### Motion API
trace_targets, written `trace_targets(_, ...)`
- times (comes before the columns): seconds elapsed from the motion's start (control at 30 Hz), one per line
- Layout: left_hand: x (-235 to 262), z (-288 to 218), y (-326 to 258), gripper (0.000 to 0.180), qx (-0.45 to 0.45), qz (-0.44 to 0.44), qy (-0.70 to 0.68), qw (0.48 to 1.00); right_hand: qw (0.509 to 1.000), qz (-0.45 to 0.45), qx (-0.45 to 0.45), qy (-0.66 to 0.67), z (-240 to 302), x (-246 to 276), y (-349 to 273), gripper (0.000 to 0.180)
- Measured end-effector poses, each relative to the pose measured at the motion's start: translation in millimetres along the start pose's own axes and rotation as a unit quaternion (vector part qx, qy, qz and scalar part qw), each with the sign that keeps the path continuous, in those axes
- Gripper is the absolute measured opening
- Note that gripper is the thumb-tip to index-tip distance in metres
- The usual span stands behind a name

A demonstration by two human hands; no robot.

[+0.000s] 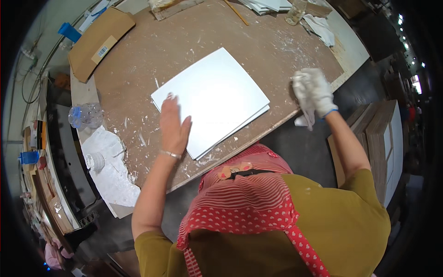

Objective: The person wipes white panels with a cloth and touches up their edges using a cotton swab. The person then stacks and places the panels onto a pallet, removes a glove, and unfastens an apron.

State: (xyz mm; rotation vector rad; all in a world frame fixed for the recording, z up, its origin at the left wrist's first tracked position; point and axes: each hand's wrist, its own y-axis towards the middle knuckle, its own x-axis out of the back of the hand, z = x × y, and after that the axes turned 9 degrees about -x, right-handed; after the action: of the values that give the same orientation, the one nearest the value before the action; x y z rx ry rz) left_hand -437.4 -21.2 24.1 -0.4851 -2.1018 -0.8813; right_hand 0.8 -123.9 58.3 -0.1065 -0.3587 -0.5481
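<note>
Two or more white rectangular boards (221, 97) lie stacked, slightly out of line, on the brown worktable. My bare left hand (173, 120) rests at the left edge of the top board, its fingers stretched out and the thumb spread. Over the table's right edge is my right hand (316, 90), in a white knitted glove with a blue cuff. Its fingers are bent round a whitish cloth (304, 121), whose end hangs below the hand; the fingertips are slightly blurred.
Paint flakes dot the brown tabletop (184, 41). A cardboard piece (104, 41), a clear plastic bottle (85, 115) and a paint-crusted white sheet (110, 171) sit along the left. A pencil (236, 12), glass jar (296, 13) and rag (319, 28) lie at the back. Stacked panels (374, 138) stand right.
</note>
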Motion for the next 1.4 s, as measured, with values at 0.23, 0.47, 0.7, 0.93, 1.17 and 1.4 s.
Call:
trace_targets(0.23, 1.5, 0.7, -32.6, 0.057, 0.494, -0.145, -0.514, 0.686, 0.913, -0.040, 0.186, -0.360, 51.2, 34.9, 82.0, 0.024)
trace_targets(0.47, 9.5, 34.8, -95.7, 0.053, 0.399, 0.005, -0.375, 0.837, 0.917, 0.189, 0.193, -0.293, 108.0, -81.4, 38.5, 0.047)
trace_targets(0.7, -16.6, 24.3, -41.4, 0.057, 0.452, 0.021, -0.394, 0.800, 0.931, 0.310, -0.032, -0.188, 48.8, -113.2, 13.2, 0.069)
trace_targets(0.93, -22.7, -27.5, -11.5, 0.058, 0.518, -0.084, -0.428, 0.736, 0.945, 0.243, -0.062, -0.208, 39.2, -100.3, 24.6, 0.058)
trace_targets(1.17, -27.6, -78.7, 22.1, 0.059, 0.571, -0.162, -0.463, 0.658, 0.950, 0.194, -0.100, -0.221, 34.0, -83.6, 22.9, 0.049)
trace_targets(1.4, -58.0, -44.7, 13.2, 0.057, 0.487, -0.126, -0.518, 0.692, 0.947, 0.207, -0.084, -0.231, 33.1, -89.0, 12.9, 0.052)
